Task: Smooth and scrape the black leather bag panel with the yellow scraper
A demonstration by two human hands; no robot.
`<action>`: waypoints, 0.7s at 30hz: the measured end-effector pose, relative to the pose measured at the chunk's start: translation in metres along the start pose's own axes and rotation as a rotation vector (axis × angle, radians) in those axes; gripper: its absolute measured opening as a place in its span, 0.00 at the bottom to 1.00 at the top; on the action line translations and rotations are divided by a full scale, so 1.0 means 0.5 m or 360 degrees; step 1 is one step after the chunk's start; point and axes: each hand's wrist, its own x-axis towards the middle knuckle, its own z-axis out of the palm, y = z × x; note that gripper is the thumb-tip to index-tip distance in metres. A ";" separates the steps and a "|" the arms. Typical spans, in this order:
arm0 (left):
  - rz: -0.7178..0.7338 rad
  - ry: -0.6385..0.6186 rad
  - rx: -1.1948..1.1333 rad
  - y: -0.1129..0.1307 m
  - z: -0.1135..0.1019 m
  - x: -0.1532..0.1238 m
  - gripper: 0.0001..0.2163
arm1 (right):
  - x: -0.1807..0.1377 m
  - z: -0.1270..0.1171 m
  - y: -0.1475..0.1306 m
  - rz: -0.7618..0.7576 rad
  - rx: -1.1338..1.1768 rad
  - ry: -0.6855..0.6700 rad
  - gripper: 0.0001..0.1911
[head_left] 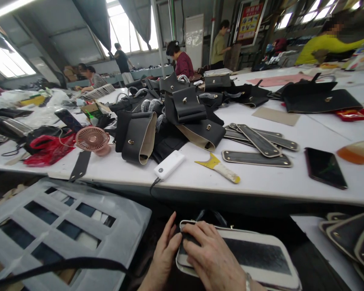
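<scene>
Below the table edge, on my lap, lies a flat oblong bag panel point(255, 254), black in the middle with a pale border. My right hand point(212, 256) lies flat on its left end, fingers pressing the black face. My left hand point(164, 252) holds the panel's left edge, thumb and fingers pinching the rim beside the right hand. On the white table point(261, 182) above lie several similar dark oblong panels point(256, 158) and a yellow-handled scraper point(220, 166).
A heap of black bag flaps with gold studs point(185, 109), a white power bank point(169, 164), a pink mini fan point(93, 140), a phone point(325, 167) and red bag point(48, 149) lie on the table. A grey plastic crate point(57, 218) stands at my left. Other people work behind.
</scene>
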 end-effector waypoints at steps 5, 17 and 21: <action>0.0285 -0.0171 0.0529 0.006 -0.017 0.018 0.29 | -0.001 -0.001 -0.022 0.0208 0.0622 0.0360 0.21; 0.1225 -0.0398 0.1767 0.075 -0.013 0.048 0.26 | -0.275 0.025 0.232 0.1358 0.1236 0.2034 0.26; 0.1905 -0.0651 0.2378 0.135 0.007 0.069 0.26 | -0.240 0.096 0.227 0.1235 0.1185 0.1630 0.17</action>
